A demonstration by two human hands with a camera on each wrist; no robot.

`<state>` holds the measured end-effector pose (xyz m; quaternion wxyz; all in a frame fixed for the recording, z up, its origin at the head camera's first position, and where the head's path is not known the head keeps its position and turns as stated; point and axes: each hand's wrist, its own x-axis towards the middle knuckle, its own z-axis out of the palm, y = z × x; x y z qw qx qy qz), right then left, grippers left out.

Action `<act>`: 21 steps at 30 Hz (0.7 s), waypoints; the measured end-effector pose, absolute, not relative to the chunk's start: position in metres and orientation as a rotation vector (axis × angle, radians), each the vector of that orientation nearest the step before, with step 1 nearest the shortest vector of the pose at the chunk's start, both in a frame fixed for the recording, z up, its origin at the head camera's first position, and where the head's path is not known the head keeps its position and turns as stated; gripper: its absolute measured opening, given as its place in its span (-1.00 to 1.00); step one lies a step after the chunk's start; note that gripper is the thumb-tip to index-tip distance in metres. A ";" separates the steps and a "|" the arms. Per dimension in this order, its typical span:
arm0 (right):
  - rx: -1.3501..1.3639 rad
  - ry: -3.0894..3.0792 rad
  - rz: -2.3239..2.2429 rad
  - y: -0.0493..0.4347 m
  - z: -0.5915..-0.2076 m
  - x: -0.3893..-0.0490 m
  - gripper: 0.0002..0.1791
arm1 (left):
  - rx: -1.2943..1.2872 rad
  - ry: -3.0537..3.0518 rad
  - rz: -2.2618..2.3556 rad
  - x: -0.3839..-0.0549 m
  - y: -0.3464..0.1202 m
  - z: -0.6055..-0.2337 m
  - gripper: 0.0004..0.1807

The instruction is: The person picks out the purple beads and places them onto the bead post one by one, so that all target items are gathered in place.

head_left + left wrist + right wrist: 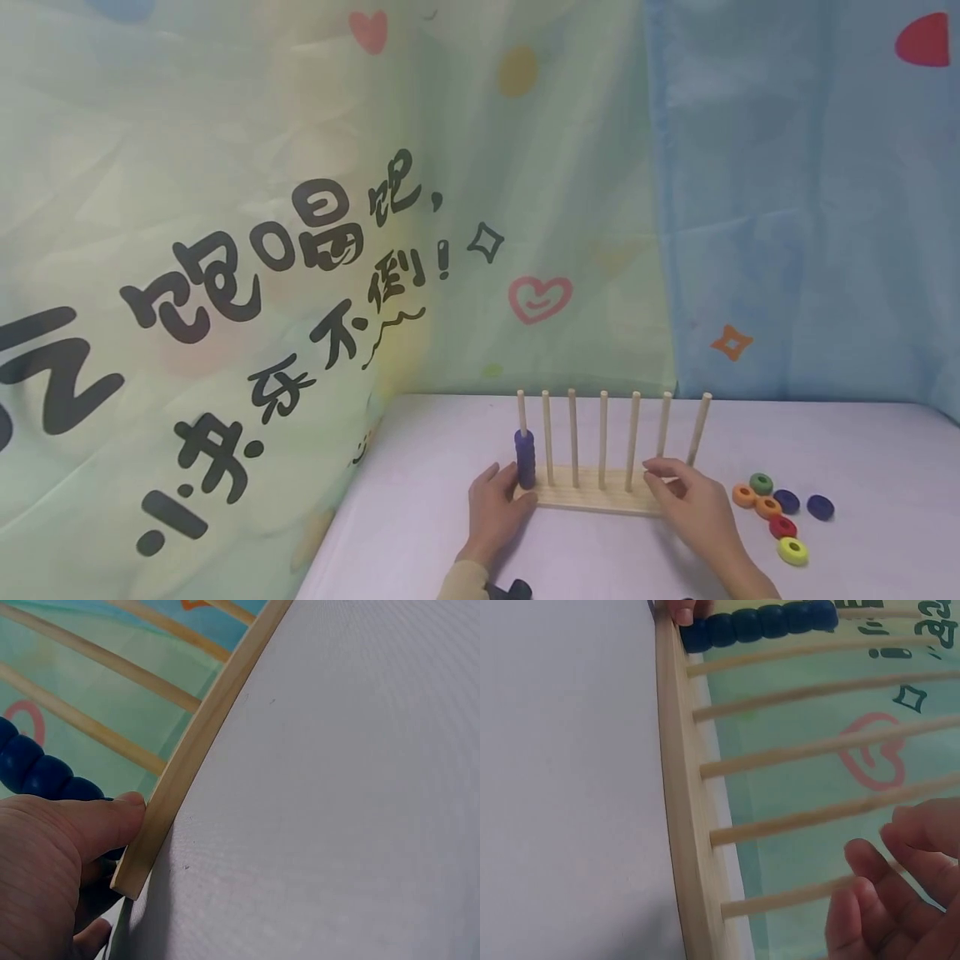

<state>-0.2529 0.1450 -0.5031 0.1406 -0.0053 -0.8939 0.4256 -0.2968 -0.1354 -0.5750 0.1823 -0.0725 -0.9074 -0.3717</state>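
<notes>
A light wooden peg stand with several upright rods stands on the table. A stack of dark blue rings sits low on its leftmost rod. My left hand grips the left end of the base; in the left wrist view the thumb presses its front edge beside the blue rings, the other fingers partly hidden behind. At the right end, my right hand hovers by the last rods with loosely bent fingers. Nothing shows between those fingers in the right wrist view, where they overlap a rod.
Loose rings lie on the table right of the stand: a green ring, orange rings, blue rings, a red ring and a yellow ring. A printed cloth backdrop hangs behind and left of the table.
</notes>
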 end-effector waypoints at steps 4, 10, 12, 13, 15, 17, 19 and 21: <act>-0.041 -2.568 1.231 0.155 -0.503 -0.253 -0.69 | -0.195 -2.567 -1.062 -0.296 -0.134 -0.574 -0.52; -0.052 -2.559 1.206 0.165 -0.505 -0.255 -0.62 | -0.208 -2.555 -1.053 -0.297 -0.135 -0.573 -0.56; -0.057 -2.554 1.211 0.169 -0.505 -0.256 -0.62 | -0.214 -2.555 -1.051 -0.297 -0.135 -0.573 -0.56; -0.064 -2.553 1.214 0.170 -0.505 -0.255 -0.62 | -0.214 -2.556 -1.052 -0.297 -0.135 -0.573 -0.56; -0.085 -2.551 1.212 0.175 -0.505 -0.255 -0.61 | -0.216 -2.557 -1.057 -0.297 -0.135 -0.573 -0.55; -0.096 -2.530 1.197 0.181 -0.506 -0.255 -0.63 | -0.211 -2.562 -1.067 -0.297 -0.135 -0.573 -0.55; -0.099 -2.501 1.165 0.186 -0.506 -0.255 -0.65 | -0.203 -2.564 -1.070 -0.296 -0.135 -0.573 -0.55; -0.106 -2.457 1.123 0.192 -0.507 -0.255 -0.70 | -0.196 -2.569 -1.069 -0.296 -0.135 -0.573 -0.55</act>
